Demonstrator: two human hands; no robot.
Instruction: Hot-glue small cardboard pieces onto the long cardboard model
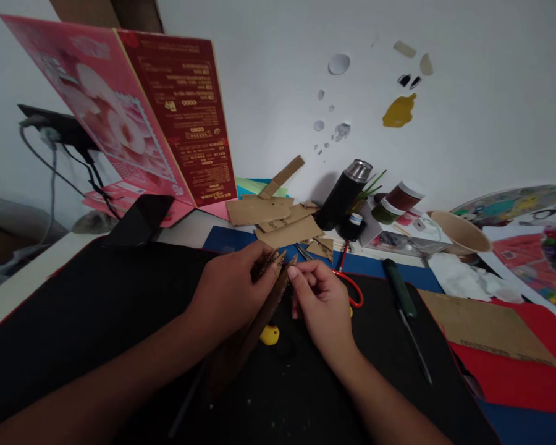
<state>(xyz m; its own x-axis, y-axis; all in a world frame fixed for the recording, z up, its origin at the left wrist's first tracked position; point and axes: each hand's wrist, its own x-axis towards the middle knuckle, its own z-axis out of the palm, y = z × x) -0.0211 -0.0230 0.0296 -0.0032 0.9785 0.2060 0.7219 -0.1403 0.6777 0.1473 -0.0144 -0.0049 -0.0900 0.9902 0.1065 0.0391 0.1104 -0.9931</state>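
Observation:
My left hand (234, 284) is closed on a piece of cardboard (264, 315) that slants down toward me over the black mat (157, 296). Its upper edges look torn or jagged. On the right, my right hand (322, 296) pinches the upper tip of the same cardboard between thumb and fingers. Below the two hands a small yellow object (269, 335) lies on the mat. My left hand and wrist hide part of the cardboard.
Cardboard scraps (287, 225) lie behind the hands, near scissors with red handles (358, 290). A black flask (345, 194) stands behind. To the right are a green-handled knife (405, 303), a cardboard sheet (486, 324) and red paper (505, 377). A phone (139, 220) sits at left.

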